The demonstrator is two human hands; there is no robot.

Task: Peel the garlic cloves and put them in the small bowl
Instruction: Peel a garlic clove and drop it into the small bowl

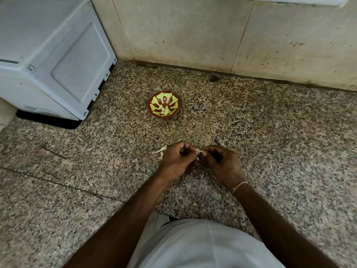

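Both hands meet over the speckled surface (pixel 270 132); the left hand (pixel 176 161) and right hand (pixel 220 163) curl their fingers around one garlic clove (pixel 198 151); the small bowl (pixel 164 104) farther back holds peeled cloves (pixel 165 111); skins (pixel 159 150) lie beside the left hand.

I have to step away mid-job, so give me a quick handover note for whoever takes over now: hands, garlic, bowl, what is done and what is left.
Left hand and right hand: both pinch one garlic clove between them above the counter, skin partly off.
Small bowl: farther back on the counter, apart from the hands, with several peeled cloves inside.
Loose skins lie by the left hand.
Left: finish peeling this clove and drop it in the bowl. No other unpeeled cloves are visible.
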